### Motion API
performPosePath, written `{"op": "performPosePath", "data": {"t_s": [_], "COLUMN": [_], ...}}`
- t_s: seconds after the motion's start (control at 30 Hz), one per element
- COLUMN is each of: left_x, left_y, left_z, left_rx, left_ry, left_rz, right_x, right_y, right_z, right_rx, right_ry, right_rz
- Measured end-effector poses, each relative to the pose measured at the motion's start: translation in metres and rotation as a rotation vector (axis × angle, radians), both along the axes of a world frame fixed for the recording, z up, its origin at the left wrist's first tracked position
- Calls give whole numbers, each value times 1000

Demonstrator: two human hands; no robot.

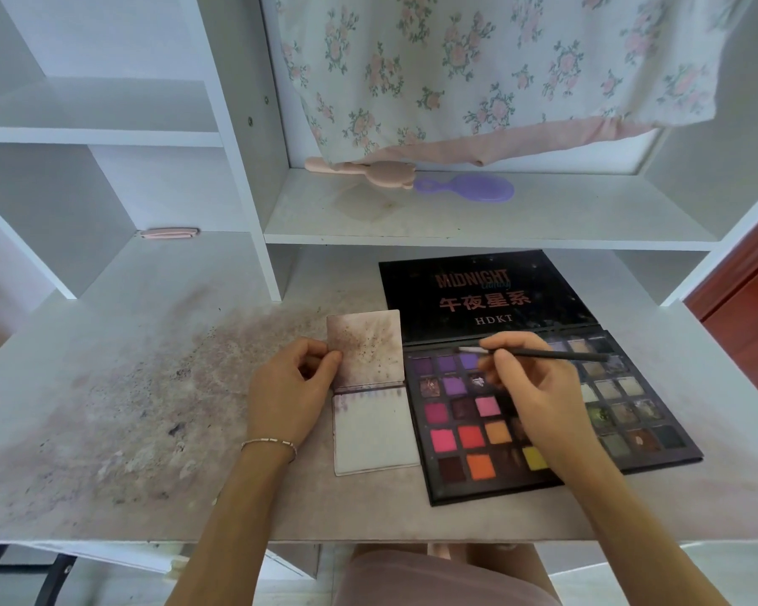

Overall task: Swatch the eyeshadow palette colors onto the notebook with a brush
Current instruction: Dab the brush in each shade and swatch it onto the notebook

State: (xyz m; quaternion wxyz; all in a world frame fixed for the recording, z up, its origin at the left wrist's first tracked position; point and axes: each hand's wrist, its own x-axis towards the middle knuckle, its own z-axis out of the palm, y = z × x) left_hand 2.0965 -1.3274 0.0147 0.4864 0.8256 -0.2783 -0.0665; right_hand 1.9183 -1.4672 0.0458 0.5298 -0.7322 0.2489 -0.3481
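Purple-smudged notebook [368, 387] pinched by left hand [289, 387]; right hand [530, 387] grips brush [543, 354] over palette [469, 435].

left hand [292, 387] in a curled pinching grip, right hand [530, 387] fingers curled, both forearms outstretched

The left half of the desk [119, 387] lies open, only stained with powder — a hand could pass freely there. To the right, the notebook [370, 395] and the open palette [543, 413] lie just beside each other. Behind, the palette's raised lid [482, 295] and a low shelf [478, 238] overhang the back — little headroom.
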Motion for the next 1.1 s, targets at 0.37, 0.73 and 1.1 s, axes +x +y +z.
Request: {"op": "performPosePath", "data": {"t_s": [0.37,0.73,1.1], "left_x": [-1,-2,-2], "left_y": [0,0,0], "left_z": [0,2,2], "left_rx": [0,20,4], "left_ry": [-27,-35,-26], "left_rz": [5,10,12], "right_x": [-17,-16,-16], "right_y": [-14,-16,-16], "right_z": [-14,-16,-16], "right_rx": [-115,-165,-181], "right_ry": [209,320,303], "right_rz": [-96,-39,-43]}}
